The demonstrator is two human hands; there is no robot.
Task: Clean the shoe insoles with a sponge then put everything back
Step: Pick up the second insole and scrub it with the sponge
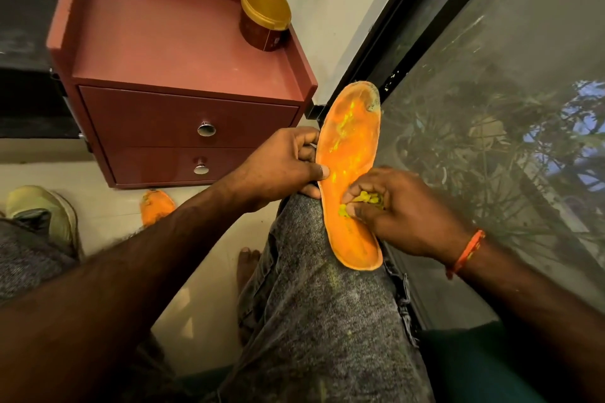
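Mid-scrub: left hand (281,167) pinching insole (350,173) edge, right hand (393,209) clutching sponge (366,198); next, toe-end grime.

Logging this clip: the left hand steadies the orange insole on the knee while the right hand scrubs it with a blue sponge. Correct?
Not quite: in the head view the sponge is yellow, not blue. The left hand steadies the orange insole on the knee while the right hand scrubs.

Tub (264,15) on cabinet (170,42); insole (156,206) on floor (108,203)
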